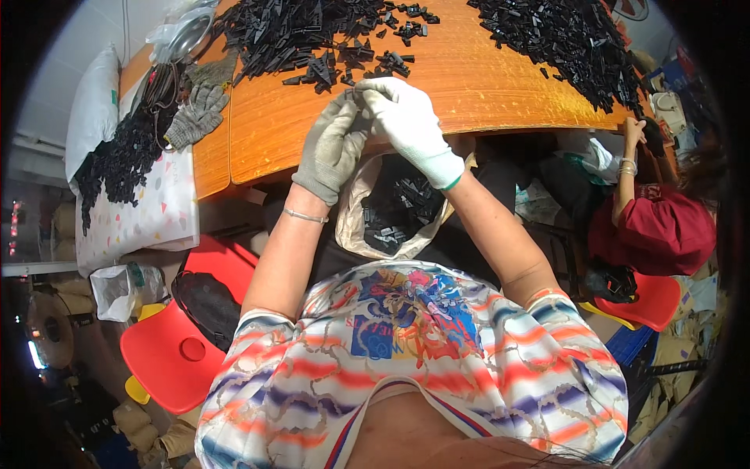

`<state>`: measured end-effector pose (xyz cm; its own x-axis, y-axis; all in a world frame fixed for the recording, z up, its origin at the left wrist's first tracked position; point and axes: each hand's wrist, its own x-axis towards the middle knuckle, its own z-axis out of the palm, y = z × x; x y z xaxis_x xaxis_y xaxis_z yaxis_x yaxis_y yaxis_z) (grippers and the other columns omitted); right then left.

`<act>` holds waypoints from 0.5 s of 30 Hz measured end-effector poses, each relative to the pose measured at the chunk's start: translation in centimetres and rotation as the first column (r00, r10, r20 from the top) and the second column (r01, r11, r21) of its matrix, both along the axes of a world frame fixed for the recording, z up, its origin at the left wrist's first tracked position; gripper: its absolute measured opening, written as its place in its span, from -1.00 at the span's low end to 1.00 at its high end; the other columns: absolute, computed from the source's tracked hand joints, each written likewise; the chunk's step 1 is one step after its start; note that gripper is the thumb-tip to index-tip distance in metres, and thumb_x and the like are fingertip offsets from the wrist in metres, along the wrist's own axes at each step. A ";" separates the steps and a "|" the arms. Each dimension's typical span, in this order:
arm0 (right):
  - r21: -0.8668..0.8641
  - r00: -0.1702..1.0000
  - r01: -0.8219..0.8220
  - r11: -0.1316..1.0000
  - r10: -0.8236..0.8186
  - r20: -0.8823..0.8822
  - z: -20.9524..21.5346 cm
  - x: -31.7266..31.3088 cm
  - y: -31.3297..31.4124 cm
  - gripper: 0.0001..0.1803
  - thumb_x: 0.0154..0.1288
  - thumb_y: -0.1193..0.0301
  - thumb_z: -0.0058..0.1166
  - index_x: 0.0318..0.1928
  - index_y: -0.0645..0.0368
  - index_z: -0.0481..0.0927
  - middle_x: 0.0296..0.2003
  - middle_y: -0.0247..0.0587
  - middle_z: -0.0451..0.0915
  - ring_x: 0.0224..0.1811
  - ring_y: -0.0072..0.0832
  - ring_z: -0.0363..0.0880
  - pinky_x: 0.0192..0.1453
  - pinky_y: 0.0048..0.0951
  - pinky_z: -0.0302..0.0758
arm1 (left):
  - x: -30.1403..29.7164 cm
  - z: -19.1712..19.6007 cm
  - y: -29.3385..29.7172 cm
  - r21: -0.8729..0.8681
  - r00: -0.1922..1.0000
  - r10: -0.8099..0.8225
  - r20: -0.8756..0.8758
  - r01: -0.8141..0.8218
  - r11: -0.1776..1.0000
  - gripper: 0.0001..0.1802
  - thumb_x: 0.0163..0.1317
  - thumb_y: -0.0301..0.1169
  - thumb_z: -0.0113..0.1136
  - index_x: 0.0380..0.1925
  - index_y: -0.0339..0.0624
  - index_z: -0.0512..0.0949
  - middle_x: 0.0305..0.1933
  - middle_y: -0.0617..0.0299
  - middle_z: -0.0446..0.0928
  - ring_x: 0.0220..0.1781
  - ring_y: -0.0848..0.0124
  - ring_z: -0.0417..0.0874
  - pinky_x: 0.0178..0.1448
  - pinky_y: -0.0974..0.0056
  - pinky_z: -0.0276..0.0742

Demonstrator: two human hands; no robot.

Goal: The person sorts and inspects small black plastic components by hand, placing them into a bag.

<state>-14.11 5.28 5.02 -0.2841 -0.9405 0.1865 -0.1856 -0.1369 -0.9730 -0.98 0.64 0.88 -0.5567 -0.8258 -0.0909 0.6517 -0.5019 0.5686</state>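
My left hand (332,144), in a grey knit glove, and my right hand (402,121), in a white glove with a green cuff edge, meet at the table's front edge. Both have their fingers bent in a pinch on a small black plastic piece (361,119), mostly covered by the gloves. Just beyond them spreads a big pile of black plastic parts (301,35), with loose clusters at its near side. Below my hands, by my lap, an open pale bag (349,227) holds more black parts (398,207).
Another black pile (558,47) covers the table's (461,78) right side. Grey gloves (199,113) and a black heap (125,168) lie at left. A red chair (172,356) stands lower left. At right, a person in a dark red top (656,223) reaches to the table.
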 end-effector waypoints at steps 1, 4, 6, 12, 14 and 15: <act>0.000 1.000 0.001 1.000 -0.001 0.000 -0.1 -0.1 0.0 -0.75 0.34 0.40 0.01 -0.06 0.23 0.61 -0.42 -0.27 0.62 -0.54 -0.64 0.53 -0.40 -0.57 0.47 | -0.3 0.2 0.3 -0.028 1.000 0.023 0.019 -0.022 0.999 -0.79 0.42 -0.53 -0.11 0.01 -0.27 0.38 -0.05 0.13 0.45 -0.05 0.41 0.52 0.05 0.37 0.55; 0.015 0.994 -0.004 1.000 0.003 0.113 -0.5 -0.2 0.0 -0.75 0.33 0.39 0.03 -0.07 0.23 0.62 -0.41 -0.28 0.64 -0.52 -0.65 0.53 -0.39 -0.57 0.48 | -0.2 0.2 0.5 -0.089 0.995 0.039 0.096 -0.030 0.996 -0.81 0.42 -0.48 -0.07 -0.01 -0.22 0.38 -0.15 0.17 0.47 -0.19 0.47 0.52 -0.10 0.43 0.56; -0.006 0.999 0.033 0.999 -0.033 0.027 -0.2 -0.1 0.2 -0.75 0.35 0.41 0.04 -0.06 0.26 0.62 -0.33 -0.37 0.65 -0.37 -0.72 0.52 -0.26 -0.64 0.48 | 0.0 0.5 0.6 -0.119 0.987 0.036 0.159 -0.017 0.993 -0.82 0.42 -0.44 -0.05 -0.02 -0.19 0.38 -0.22 0.21 0.47 -0.28 0.51 0.51 -0.20 0.47 0.55; 0.003 1.000 0.024 1.000 -0.024 0.018 0.0 0.0 0.2 -0.77 0.32 0.42 0.07 -0.08 0.26 0.64 -0.28 -0.31 0.67 -0.25 -0.67 0.57 -0.15 -0.62 0.50 | -0.2 1.0 1.5 -0.151 0.961 0.103 0.259 -0.065 0.986 -0.83 0.46 -0.31 -0.09 -0.11 -0.15 0.39 -0.41 0.32 0.37 -0.53 0.62 0.31 -0.47 0.58 0.28; -0.007 0.999 0.040 0.999 -0.040 -0.002 -0.4 0.1 0.0 -0.76 0.33 0.42 0.07 -0.08 0.26 0.63 -0.26 -0.30 0.67 -0.24 -0.66 0.58 -0.15 -0.62 0.50 | -0.1 1.4 1.7 -0.193 0.944 0.105 0.313 -0.045 0.980 -0.82 0.47 -0.29 -0.12 -0.14 -0.15 0.38 -0.42 0.31 0.39 -0.55 0.64 0.30 -0.53 0.58 0.20; -0.018 0.998 0.056 0.998 -0.057 -0.020 -0.4 0.2 -0.1 -0.76 0.33 0.41 0.07 -0.07 0.26 0.63 -0.25 -0.28 0.67 -0.22 -0.65 0.59 -0.14 -0.61 0.50 | -0.1 1.4 1.7 -0.193 0.944 0.105 0.312 -0.045 0.980 -0.82 0.47 -0.29 -0.12 -0.14 -0.15 0.38 -0.42 0.31 0.39 -0.55 0.64 0.30 -0.53 0.58 0.20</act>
<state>-13.90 5.16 4.58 -0.3325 -0.9197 0.2088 -0.2137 -0.1422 -0.9665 -1.10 2.38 2.26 -0.4587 -0.8831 -0.0987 0.4523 -0.3276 0.8295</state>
